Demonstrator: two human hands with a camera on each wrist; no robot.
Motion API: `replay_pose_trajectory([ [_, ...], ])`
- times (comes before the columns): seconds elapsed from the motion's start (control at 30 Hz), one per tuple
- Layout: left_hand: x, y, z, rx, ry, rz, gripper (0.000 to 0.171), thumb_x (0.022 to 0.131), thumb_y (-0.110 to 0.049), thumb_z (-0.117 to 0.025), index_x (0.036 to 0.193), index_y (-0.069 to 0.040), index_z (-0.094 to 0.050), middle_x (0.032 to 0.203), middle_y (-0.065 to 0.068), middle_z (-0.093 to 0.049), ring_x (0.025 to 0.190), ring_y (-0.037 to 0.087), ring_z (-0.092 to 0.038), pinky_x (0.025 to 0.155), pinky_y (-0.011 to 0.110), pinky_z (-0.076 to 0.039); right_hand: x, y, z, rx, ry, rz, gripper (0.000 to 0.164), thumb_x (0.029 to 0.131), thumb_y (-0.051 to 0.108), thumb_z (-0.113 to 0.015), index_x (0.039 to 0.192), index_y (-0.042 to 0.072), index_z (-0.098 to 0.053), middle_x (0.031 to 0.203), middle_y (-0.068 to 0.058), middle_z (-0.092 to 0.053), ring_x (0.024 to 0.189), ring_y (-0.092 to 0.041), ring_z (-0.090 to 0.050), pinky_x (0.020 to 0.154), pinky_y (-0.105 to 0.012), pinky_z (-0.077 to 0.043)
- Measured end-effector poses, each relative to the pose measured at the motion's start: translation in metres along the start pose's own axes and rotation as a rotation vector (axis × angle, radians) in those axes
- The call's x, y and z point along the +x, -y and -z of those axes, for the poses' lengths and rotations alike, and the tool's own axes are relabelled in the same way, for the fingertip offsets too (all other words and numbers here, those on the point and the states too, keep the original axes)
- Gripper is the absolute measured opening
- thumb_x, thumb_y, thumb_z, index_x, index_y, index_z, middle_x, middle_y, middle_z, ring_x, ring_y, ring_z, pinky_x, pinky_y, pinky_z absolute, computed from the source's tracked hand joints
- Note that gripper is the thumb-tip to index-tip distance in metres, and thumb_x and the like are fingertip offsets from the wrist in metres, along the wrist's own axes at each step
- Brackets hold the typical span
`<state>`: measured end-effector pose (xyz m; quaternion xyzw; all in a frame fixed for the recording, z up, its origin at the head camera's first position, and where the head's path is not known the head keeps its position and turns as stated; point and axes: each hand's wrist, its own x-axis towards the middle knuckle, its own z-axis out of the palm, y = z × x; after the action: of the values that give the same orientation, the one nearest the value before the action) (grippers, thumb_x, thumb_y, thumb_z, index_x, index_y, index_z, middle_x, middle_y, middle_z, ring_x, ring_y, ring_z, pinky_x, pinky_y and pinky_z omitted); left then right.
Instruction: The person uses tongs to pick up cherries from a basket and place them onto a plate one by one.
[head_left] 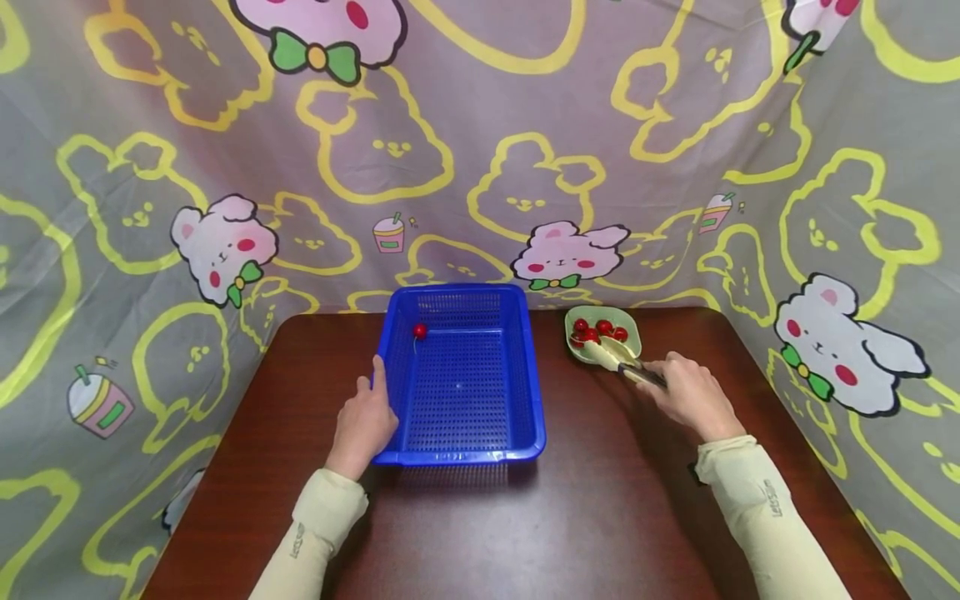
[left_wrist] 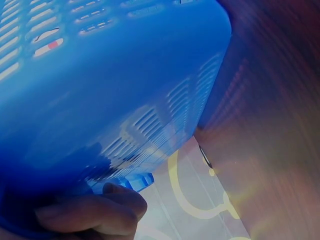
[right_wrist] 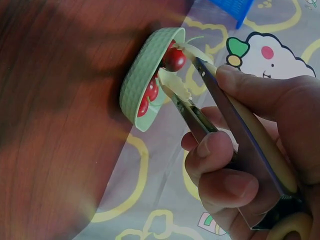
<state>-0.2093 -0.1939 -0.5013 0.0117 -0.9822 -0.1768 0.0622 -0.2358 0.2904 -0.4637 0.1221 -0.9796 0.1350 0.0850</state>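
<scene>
My left hand (head_left: 363, 427) grips the left rim of a blue plastic basket (head_left: 536, 400); in the left wrist view its fingers (left_wrist: 107, 212) curl under that rim. One red cherry (head_left: 421, 332) with a stem lies inside the basket, towards its far left. My right hand (head_left: 693, 395) holds a pair of tongs (right_wrist: 250, 145) with pale tips and dark metal arms. The tongs' tips are parted over a light green bowl (right_wrist: 136, 80) of several cherries (right_wrist: 151, 90). In the right wrist view one cherry (right_wrist: 174, 60) shows between the tips.
Basket and bowl stand on a dark brown wooden table (head_left: 600, 517), the bowl right of the basket near the back edge. A grey cloth (head_left: 465, 108) with cartoon animals hangs behind the table and along both sides.
</scene>
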Motion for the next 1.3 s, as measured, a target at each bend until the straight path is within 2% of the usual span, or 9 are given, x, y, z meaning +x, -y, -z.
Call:
replay_pose_trajectory([
  [0.4, 0.001, 0.0, 0.0, 0.004, -0.003, -0.003, 0.082, 0.094, -0.007, -0.058, 0.163, 0.003, -0.015, 0.12, 0.035, -0.053, 0.057, 0.03, -0.054, 0.058, 0.048, -0.054, 0.009, -0.001, 0.003, 0.004, 0.049, 0.0, 0.034, 0.089, 0.025, -0.079, 0.115, 0.003, -0.078, 0.089, -0.015, -0.067, 0.074, -0.035, -0.064, 0.066, -0.055, -0.05],
  [0.7, 0.0, -0.001, -0.001, 0.002, -0.002, 0.003, 0.082, 0.094, -0.007, -0.059, 0.163, 0.003, -0.016, 0.12, 0.035, -0.054, 0.058, 0.03, -0.055, 0.061, 0.05, -0.055, 0.013, -0.001, 0.002, 0.012, 0.08, -0.018, 0.034, 0.089, 0.026, -0.078, 0.114, 0.002, -0.078, 0.091, -0.016, -0.068, 0.075, -0.031, -0.063, 0.066, -0.051, -0.051],
  [0.97, 0.0, 0.0, -0.001, 0.0, 0.002, 0.008, 0.083, 0.094, -0.007, -0.058, 0.164, 0.002, -0.014, 0.12, 0.034, -0.053, 0.057, 0.029, -0.053, 0.059, 0.047, -0.053, 0.014, 0.0, 0.003, 0.02, 0.087, -0.03, 0.036, 0.09, 0.026, -0.078, 0.115, 0.001, -0.077, 0.095, -0.018, -0.07, 0.076, -0.031, -0.063, 0.067, -0.051, -0.051],
  [1.13, 0.001, 0.0, 0.0, -0.004, 0.008, 0.008, 0.083, 0.094, -0.007, -0.058, 0.164, 0.002, -0.013, 0.121, 0.035, -0.053, 0.056, 0.028, -0.052, 0.057, 0.046, -0.053, 0.015, -0.001, 0.004, 0.024, 0.101, -0.042, 0.038, 0.091, 0.027, -0.078, 0.117, 0.0, -0.077, 0.093, -0.017, -0.068, 0.073, -0.028, -0.059, 0.064, -0.045, -0.048],
  [1.2, 0.001, 0.0, 0.001, -0.004, 0.011, 0.009, 0.083, 0.095, -0.007, -0.058, 0.164, 0.002, -0.013, 0.123, 0.035, -0.053, 0.056, 0.028, -0.052, 0.057, 0.045, -0.053, 0.014, -0.001, 0.005, 0.022, 0.084, -0.036, 0.038, 0.091, 0.027, -0.078, 0.118, 0.001, -0.076, 0.092, -0.016, -0.066, 0.072, -0.027, -0.058, 0.063, -0.044, -0.047],
  [1.3, 0.001, 0.0, 0.0, -0.004, 0.017, 0.012, 0.083, 0.096, -0.007, -0.058, 0.164, 0.002, -0.012, 0.123, 0.035, -0.052, 0.056, 0.027, -0.052, 0.056, 0.043, -0.052, 0.014, -0.002, 0.005, 0.035, 0.016, -0.022, 0.04, 0.092, 0.028, -0.077, 0.122, 0.002, -0.075, 0.09, -0.015, -0.063, 0.07, -0.028, -0.057, 0.061, -0.045, -0.045],
])
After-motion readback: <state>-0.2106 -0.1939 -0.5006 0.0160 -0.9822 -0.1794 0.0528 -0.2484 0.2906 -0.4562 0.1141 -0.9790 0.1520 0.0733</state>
